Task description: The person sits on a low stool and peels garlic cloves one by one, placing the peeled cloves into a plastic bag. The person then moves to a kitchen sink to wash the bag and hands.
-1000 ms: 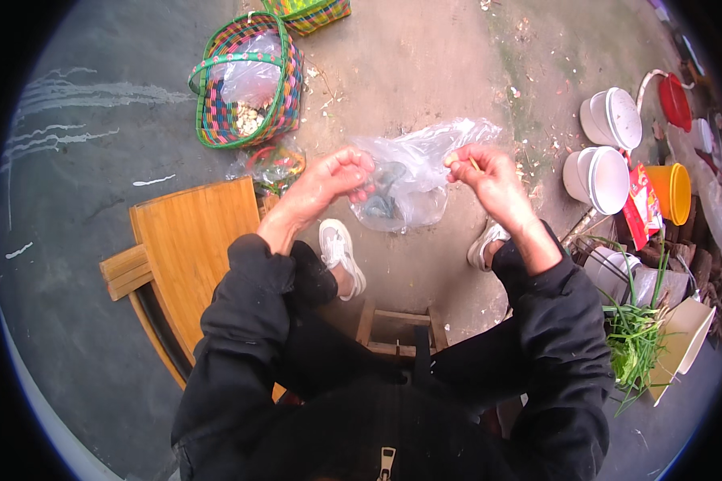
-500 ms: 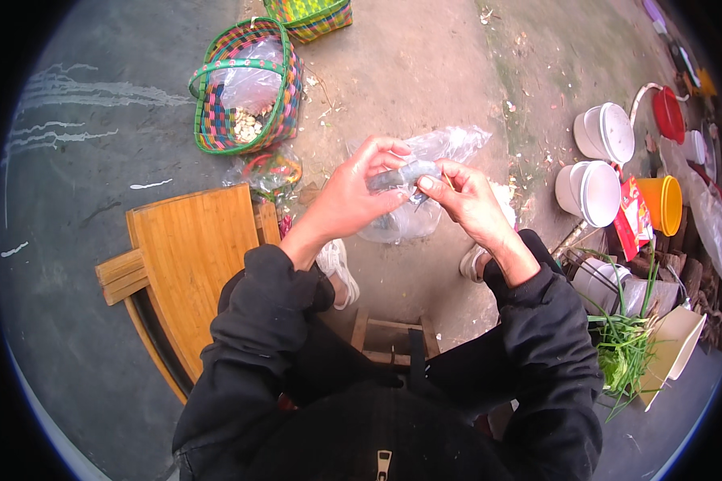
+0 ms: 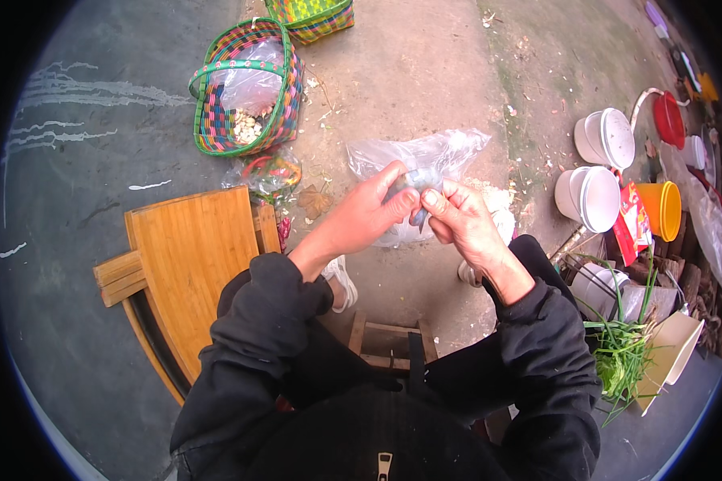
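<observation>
My left hand (image 3: 369, 210) and my right hand (image 3: 461, 226) meet in front of me, both pinching the gathered top of a clear plastic bag (image 3: 425, 160). The bag hangs down from my fingers, crumpled, above the dirt ground. What lies inside it cannot be made out. Both arms are in black sleeves. I sit on a low wooden stool (image 3: 385, 341), with my pale shoes (image 3: 341, 280) on the ground below my hands.
A wooden folding board (image 3: 188, 264) lies at my left. Beyond it stand a colourful woven basket (image 3: 245, 88) with a plastic bag and bits inside, and a second basket (image 3: 309, 16). At the right are white buckets (image 3: 598, 164), an orange cup (image 3: 666, 208), a red bowl (image 3: 667, 119) and green leaves (image 3: 622, 357).
My hands were apart, holding the bag spread open; they have come together and gathered the bag's top between the fingers.
</observation>
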The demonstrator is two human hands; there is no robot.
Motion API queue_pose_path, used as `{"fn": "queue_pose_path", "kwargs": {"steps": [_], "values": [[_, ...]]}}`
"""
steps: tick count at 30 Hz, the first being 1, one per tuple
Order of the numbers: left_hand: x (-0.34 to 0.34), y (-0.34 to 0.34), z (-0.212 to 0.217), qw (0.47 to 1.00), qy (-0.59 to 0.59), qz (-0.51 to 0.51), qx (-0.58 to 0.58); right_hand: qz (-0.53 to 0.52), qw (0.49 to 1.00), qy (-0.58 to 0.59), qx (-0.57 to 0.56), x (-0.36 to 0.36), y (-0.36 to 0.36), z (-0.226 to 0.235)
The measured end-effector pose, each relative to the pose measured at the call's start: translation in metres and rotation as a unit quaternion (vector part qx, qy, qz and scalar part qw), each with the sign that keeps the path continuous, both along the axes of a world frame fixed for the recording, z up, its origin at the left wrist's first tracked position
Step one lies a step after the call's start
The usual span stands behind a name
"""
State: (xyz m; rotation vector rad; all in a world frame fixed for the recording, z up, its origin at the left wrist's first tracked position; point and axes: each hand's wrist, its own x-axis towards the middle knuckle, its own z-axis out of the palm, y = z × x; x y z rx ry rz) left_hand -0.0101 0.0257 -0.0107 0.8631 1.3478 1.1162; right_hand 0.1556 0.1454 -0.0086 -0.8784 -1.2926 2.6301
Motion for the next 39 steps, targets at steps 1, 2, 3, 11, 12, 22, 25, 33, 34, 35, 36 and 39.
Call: {"fn": "queue_pose_path", "kwargs": {"steps": [1, 2, 3, 11, 12, 22, 25, 33, 34, 35, 36, 39], "values": [[-0.003, 0.001, -0.001, 0.999, -0.035, 0.000, 0.013, 0.008, 1.000, 0.004, -0.027, 0.000, -0.002, 0.000], [-0.010, 0.001, -0.001, 0.997, -0.073, -0.007, 0.022, 0.017, 0.998, 0.018, -0.062, 0.002, 0.003, 0.000], [-0.016, 0.002, -0.002, 0.994, -0.104, -0.013, 0.009, 0.017, 0.998, 0.030, -0.062, 0.003, 0.004, 0.000], [0.005, 0.001, 0.009, 0.984, -0.175, -0.008, 0.039, 0.057, 0.994, 0.038, -0.087, 0.001, -0.007, -0.008], [0.015, -0.001, 0.010, 0.980, -0.196, 0.013, 0.037, 0.055, 0.992, 0.056, -0.103, 0.001, -0.010, -0.009], [0.030, -0.006, 0.000, 0.981, -0.117, 0.155, -0.013, -0.008, 0.997, -0.051, -0.065, -0.007, -0.029, -0.018], [0.025, 0.003, -0.007, 0.964, -0.118, 0.233, 0.045, 0.114, 0.964, -0.128, 0.204, -0.010, -0.017, -0.014], [-0.004, -0.009, 0.001, 0.987, -0.103, 0.120, 0.006, 0.093, 0.985, -0.065, 0.133, 0.001, 0.022, 0.020], [-0.004, -0.011, 0.002, 0.990, -0.089, 0.111, -0.020, 0.103, 0.975, -0.054, 0.190, 0.001, 0.020, 0.024], [-0.004, -0.012, 0.002, 0.991, -0.074, 0.102, -0.047, 0.106, 0.969, -0.071, 0.210, 0.000, 0.018, 0.028], [-0.003, -0.010, 0.001, 0.994, -0.025, 0.102, -0.003, 0.115, 0.961, -0.102, 0.228, 0.000, 0.016, 0.032], [0.001, -0.007, -0.004, 0.989, 0.076, 0.096, 0.083, 0.072, 0.942, -0.093, 0.314, -0.005, 0.013, 0.033]]}}
